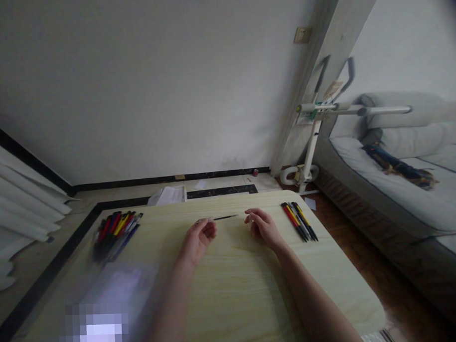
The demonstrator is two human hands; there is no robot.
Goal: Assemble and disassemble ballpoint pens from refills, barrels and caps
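Head view: the left hand [198, 239] pinched a slim black pen [225, 217] over the table [235, 290]. The right hand [263, 228] curled beside its tip, grip unclear. A small row of pens [300, 221] lay finished, seemingly; the bigger pile [116, 229] remained.

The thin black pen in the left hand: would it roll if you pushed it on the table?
Probably. The thin black pen looks round and slim, so it could roll on the smooth pale wooden table. It seems light: the left hand pinches one end with fingertips only. It looks straight, so it is likely stiff.
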